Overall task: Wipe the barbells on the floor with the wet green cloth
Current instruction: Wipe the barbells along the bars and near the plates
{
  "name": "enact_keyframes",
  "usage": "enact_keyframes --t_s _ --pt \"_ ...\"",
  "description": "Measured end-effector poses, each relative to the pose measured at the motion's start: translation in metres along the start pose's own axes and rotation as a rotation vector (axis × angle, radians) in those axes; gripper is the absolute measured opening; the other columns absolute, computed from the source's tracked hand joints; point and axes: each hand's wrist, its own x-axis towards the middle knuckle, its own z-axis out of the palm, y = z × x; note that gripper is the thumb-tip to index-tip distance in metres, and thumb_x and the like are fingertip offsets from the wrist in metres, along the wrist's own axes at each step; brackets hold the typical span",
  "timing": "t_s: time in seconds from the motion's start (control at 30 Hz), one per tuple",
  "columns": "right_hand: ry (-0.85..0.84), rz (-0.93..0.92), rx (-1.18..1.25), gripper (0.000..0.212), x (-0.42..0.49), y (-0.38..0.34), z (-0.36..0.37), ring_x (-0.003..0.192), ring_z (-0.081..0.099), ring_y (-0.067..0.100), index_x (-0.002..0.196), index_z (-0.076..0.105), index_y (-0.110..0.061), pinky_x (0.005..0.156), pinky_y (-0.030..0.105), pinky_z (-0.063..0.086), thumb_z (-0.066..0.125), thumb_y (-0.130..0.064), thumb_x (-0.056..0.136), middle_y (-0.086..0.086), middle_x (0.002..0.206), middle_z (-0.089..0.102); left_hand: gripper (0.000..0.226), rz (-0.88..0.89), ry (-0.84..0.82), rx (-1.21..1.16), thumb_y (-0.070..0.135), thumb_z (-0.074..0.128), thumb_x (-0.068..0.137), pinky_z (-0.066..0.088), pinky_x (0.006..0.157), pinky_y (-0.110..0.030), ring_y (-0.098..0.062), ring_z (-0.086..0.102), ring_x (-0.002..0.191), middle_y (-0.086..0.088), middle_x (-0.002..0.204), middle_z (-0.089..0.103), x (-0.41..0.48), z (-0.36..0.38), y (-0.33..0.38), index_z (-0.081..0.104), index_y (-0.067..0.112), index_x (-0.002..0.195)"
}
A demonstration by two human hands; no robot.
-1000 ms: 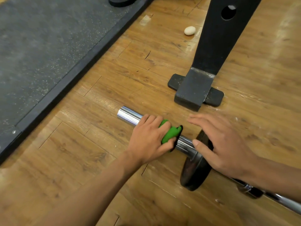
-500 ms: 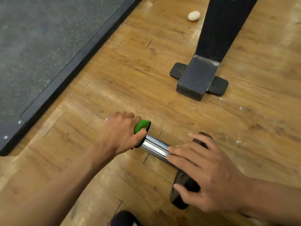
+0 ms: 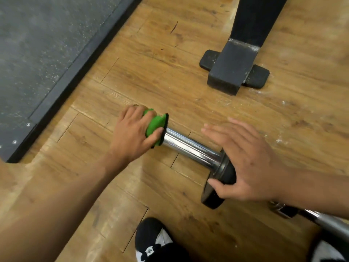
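The green cloth (image 3: 155,125) is being gripped round the barbell (image 3: 190,146) sleeve's far-left end by the left hand (image 3: 132,135); the plate (image 3: 219,184) is being steadied by the spread right hand (image 3: 249,163).

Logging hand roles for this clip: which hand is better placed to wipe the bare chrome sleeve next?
Left. The left hand grips the green cloth around the end of the sleeve; the right hand rests open on the weight plate, holding no cloth.
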Motion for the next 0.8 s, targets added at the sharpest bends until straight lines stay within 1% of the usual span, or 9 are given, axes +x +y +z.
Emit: enact_keyframes --t_s 0.1,0.17,0.23,0.3,0.43,0.53,0.63,0.73,0.8 --pt "0.004 0.15 0.089 0.083 0.006 0.027 -0.012 0.139 0.048 0.026 0.15 0.045 -0.014 0.125 0.05 0.023 0.063 -0.055 0.08 0.006 0.149 0.052 0.051 -0.15 0.049 -0.057 0.048 0.043 0.099 0.026 0.122 -0.052 -0.04 0.053 0.121 -0.017 0.122 0.059 0.023 0.007 0.004 0.064 0.01 0.126" --pt "0.074 0.244 0.125 0.069 0.009 0.041 -0.022 0.135 0.049 0.027 0.145 0.051 -0.015 0.119 0.048 0.029 0.059 -0.047 0.085 0.006 0.146 0.052 0.049 -0.159 0.135 -0.103 0.043 0.045 0.101 0.017 0.127 -0.053 -0.041 0.047 0.138 -0.021 0.131 0.058 0.031 0.019 0.034 0.063 0.009 0.131" --pt "0.148 0.26 0.116 0.049 0.011 0.046 -0.028 0.13 0.052 0.026 0.137 0.061 -0.011 0.112 0.044 0.034 0.054 -0.029 0.092 0.007 0.14 0.057 0.049 0.004 0.182 -0.13 0.04 0.05 0.101 0.014 0.128 -0.053 -0.041 0.039 0.147 -0.023 0.139 0.055 0.031 0.038 0.076 0.059 0.008 0.137" --pt "0.132 0.244 0.092 0.042 0.016 0.046 -0.027 0.124 0.054 0.023 0.134 0.064 -0.01 0.109 0.041 0.036 0.053 -0.016 0.093 0.004 0.132 0.062 0.054 0.204 0.21 -0.117 0.04 0.054 0.099 0.012 0.129 -0.054 -0.043 0.032 0.15 -0.025 0.148 0.051 0.032 0.054 0.108 0.05 0.011 0.145" --pt "0.108 0.368 0.109 0.048 0.028 0.062 -0.029 0.106 0.059 0.024 0.128 0.066 -0.012 0.091 0.037 0.038 0.048 -0.027 0.086 -0.008 0.108 0.059 0.058 0.415 0.288 0.009 0.037 0.051 0.105 0.009 0.13 -0.05 -0.039 0.025 0.154 -0.021 0.163 0.032 0.059 0.077 0.091 0.034 0.019 0.157" --pt "0.169 0.528 0.255 0.05 0.037 0.085 -0.034 0.108 0.062 0.015 0.129 0.067 -0.013 0.088 0.031 0.043 0.048 -0.019 0.083 -0.006 0.114 0.067 0.063 0.319 0.347 0.035 0.03 0.061 0.101 0.011 0.129 -0.051 -0.039 0.025 0.154 -0.018 0.163 0.025 0.086 0.082 0.044 0.031 0.02 0.156" --pt "0.224 0.63 0.38 0.051 0.041 0.103 -0.037 0.11 0.065 0.01 0.129 0.067 -0.017 0.092 0.022 0.047 0.049 -0.014 0.081 -0.005 0.121 0.07 0.055 0.292 0.326 0.022 0.039 0.05 0.106 0.011 0.129 -0.054 -0.042 0.026 0.152 -0.018 0.16 0.028 0.102 0.079 0.023 0.033 0.017 0.153" --pt "0.245 0.65 0.45 0.052 0.043 0.111 -0.037 0.112 0.066 0.009 0.128 0.068 -0.018 0.096 0.027 0.05 0.05 -0.011 0.079 -0.007 0.122 0.071 0.057 0.186 0.291 -0.081 0.047 0.054 0.102 0.008 0.129 -0.055 -0.043 0.028 0.151 -0.016 0.155 0.033 0.106 0.075 0.049 0.038 0.016 0.148" --pt "0.236 0.629 0.462 0.052 0.04 0.115 -0.037 0.112 0.065 0.01 0.128 0.068 -0.017 0.096 0.029 0.049 0.05 -0.012 0.08 -0.007 0.121 0.071 0.055 0.226 0.25 -0.099 0.05 0.056 0.099 0.014 0.128 -0.053 -0.04 0.038 0.146 -0.018 0.145 0.047 0.108 0.07 0.072 0.048 0.015 0.141"
